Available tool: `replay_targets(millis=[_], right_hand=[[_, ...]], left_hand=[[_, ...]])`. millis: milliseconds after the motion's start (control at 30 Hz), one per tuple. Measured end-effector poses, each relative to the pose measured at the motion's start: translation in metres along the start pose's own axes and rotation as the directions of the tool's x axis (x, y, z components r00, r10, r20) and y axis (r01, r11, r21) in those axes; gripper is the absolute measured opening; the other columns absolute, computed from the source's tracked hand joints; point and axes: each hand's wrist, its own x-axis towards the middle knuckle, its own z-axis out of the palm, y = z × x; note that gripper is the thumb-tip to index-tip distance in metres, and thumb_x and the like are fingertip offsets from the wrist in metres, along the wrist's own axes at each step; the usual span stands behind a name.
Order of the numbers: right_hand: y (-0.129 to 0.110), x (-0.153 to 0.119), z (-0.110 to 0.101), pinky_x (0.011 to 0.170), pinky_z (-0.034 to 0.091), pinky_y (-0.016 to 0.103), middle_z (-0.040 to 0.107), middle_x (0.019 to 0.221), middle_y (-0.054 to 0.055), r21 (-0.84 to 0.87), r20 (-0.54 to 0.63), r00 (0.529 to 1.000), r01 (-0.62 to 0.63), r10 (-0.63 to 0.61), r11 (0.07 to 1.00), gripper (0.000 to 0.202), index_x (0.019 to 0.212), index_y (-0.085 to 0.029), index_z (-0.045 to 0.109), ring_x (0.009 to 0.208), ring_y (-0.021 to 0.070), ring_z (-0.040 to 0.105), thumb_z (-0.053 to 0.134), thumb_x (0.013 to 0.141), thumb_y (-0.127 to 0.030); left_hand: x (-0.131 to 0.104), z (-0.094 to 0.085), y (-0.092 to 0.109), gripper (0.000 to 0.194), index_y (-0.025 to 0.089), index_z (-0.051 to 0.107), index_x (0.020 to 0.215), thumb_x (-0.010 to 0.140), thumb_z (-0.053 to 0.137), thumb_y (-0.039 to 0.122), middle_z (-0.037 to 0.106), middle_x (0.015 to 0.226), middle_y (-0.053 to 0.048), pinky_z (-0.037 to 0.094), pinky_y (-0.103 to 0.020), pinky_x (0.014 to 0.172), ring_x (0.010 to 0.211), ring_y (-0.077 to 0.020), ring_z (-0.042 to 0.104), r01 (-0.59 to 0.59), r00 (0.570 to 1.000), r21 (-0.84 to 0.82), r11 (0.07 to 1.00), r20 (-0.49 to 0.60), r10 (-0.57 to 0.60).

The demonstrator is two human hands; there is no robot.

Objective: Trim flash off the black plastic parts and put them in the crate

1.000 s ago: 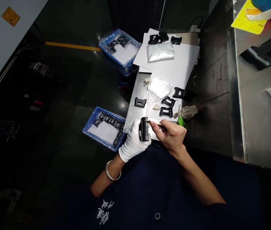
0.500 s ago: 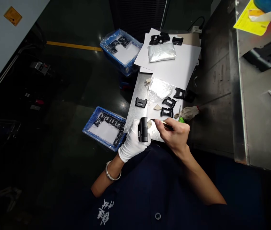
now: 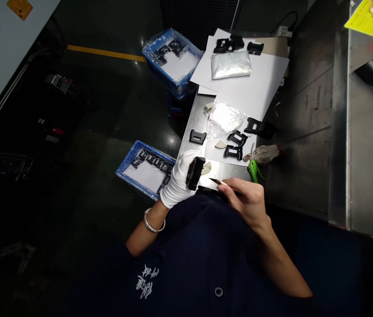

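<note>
- The left hand [image 3: 176,180], white-gloved, is closed around a black part [image 3: 195,174] just below the centre of the frame.
- To its right, the bare right hand [image 3: 248,200] pinches a slim pointed tool [image 3: 217,181], its tip near the part but apart from it.
- Right of centre, loose black frames [image 3: 233,152] lie near a green-handled tool [image 3: 254,171].
- A blue bin [image 3: 136,187] left of centre and another bin [image 3: 160,79] at upper centre hold black pieces [image 3: 153,159].

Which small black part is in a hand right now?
The black part gripped by the gloved left hand; the other small ones lie about the table or in the blue bins.
</note>
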Motion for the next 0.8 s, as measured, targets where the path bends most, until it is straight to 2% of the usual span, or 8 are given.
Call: replay_targets(millis=[33,100,167,333,533,800], right_hand=[[-0.001,-0.001,0.000,0.057,0.047,0.022,0.071,0.074,0.001,0.030,0.007,1.000,0.013,-0.013,0.999,0.005,0.094,-0.018,0.070,0.060,0.0111,0.064,0.067,0.096,-0.015],[-0.003,-0.003,0.002,0.063,0.051,0.024,0.073,0.086,0.004,0.077,0.032,0.998,0.045,-0.048,0.996,0.019,0.111,-0.018,0.069,0.070,0.0134,0.067,0.063,0.096,-0.009],[-0.003,-0.006,0.007,0.065,0.051,0.026,0.071,0.088,0.006,0.083,0.057,0.995,0.082,-0.087,0.993,0.024,0.116,-0.017,0.066,0.072,0.0145,0.066,0.060,0.096,-0.005],[-0.005,-0.010,0.021,0.057,0.042,0.026,0.062,0.071,0.001,-0.077,0.015,0.990,0.139,-0.138,0.987,0.006,0.096,-0.017,0.062,0.059,0.0124,0.057,0.067,0.093,-0.014],[-0.008,-0.009,0.031,0.049,0.033,0.024,0.054,0.056,-0.004,-0.201,-0.121,0.978,0.144,-0.171,0.969,0.023,0.078,-0.018,0.059,0.046,0.0081,0.047,0.073,0.092,-0.028],[-0.007,-0.007,0.033,0.049,0.033,0.024,0.054,0.055,-0.006,-0.264,-0.146,0.980,0.095,-0.137,0.960,0.028,0.073,-0.018,0.060,0.046,0.0063,0.046,0.078,0.088,-0.033]], left_hand=[[0.000,0.001,0.000,0.040,0.017,0.051,0.130,0.091,0.061,0.019,0.061,0.125,-0.014,0.053,-0.048,0.107,0.123,-0.0277,0.061,-0.001,1.000,0.006,1.000,-0.010,0.001],[0.001,0.003,0.001,0.039,0.017,0.051,0.130,0.092,0.061,0.021,0.061,0.124,-0.014,0.052,-0.048,0.107,0.123,-0.0274,0.061,0.002,1.000,0.016,1.000,-0.030,-0.002],[0.000,0.005,0.002,0.038,0.017,0.051,0.130,0.093,0.061,0.023,0.061,0.122,-0.013,0.052,-0.047,0.107,0.121,-0.0265,0.062,0.008,0.999,0.011,1.000,-0.046,-0.007],[-0.002,0.009,0.000,0.039,0.018,0.052,0.129,0.094,0.064,0.029,0.061,0.121,-0.012,0.053,-0.044,0.106,0.118,-0.0252,0.062,0.017,0.998,-0.042,0.999,-0.062,-0.020],[-0.002,0.011,0.003,0.040,0.018,0.052,0.129,0.095,0.065,0.034,0.062,0.120,-0.012,0.054,-0.044,0.104,0.116,-0.0252,0.064,0.028,0.995,-0.058,0.998,-0.092,-0.033],[-0.004,0.013,0.008,0.035,0.019,0.052,0.128,0.098,0.057,0.037,0.062,0.120,-0.013,0.055,-0.046,0.103,0.116,-0.0261,0.064,0.074,0.994,-0.064,0.995,-0.074,-0.078]])
